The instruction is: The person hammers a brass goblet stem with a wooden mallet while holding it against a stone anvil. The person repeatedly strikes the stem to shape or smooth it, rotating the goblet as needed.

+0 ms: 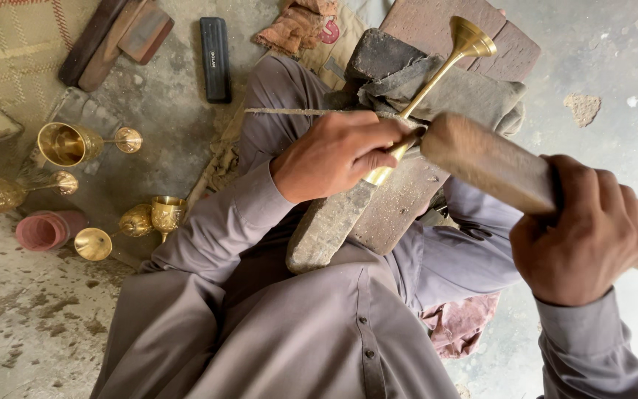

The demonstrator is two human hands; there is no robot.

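Striking true requires the brass goblet stem be pinned by left-hand fingers while the wooden mallet is gripped firmly by the right hand.

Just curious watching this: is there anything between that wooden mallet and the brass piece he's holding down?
Nothing visible. The right hand holds the wooden mallet, whose head sits right beside the brass goblet stem. The left hand grips the stem lower down, just beside the mallet head.
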